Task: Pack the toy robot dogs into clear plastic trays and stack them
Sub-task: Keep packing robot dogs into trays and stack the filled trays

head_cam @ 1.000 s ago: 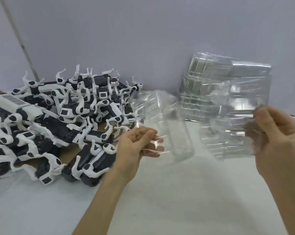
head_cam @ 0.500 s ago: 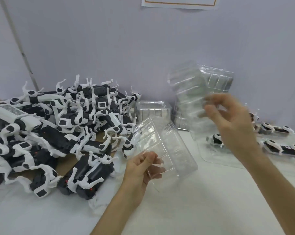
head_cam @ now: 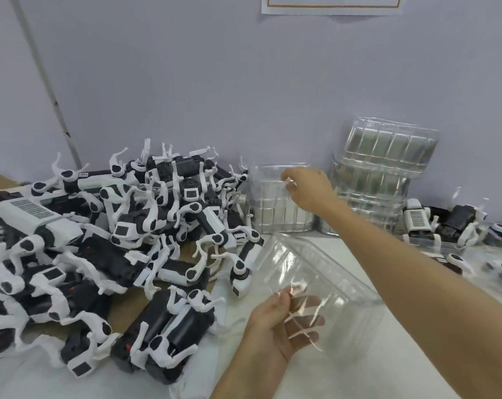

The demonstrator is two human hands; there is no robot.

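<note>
The left hand [head_cam: 278,323] pinches the thin clear plastic tray [head_cam: 324,272] by its near rim, near centre. It looks light, flimsy and slippery, so I'd hold it by the rims. The right hand [head_cam: 310,191] grips the far stack of clear trays [head_cam: 275,211].

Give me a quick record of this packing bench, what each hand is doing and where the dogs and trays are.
Left hand: holds an empty clear tray, tilted
Right hand: pinches the top rim of the short tray stack
Tall tray stack: by the wall, right of the short one
Loose dogs: piled at left
Other dogs: far right
</note>
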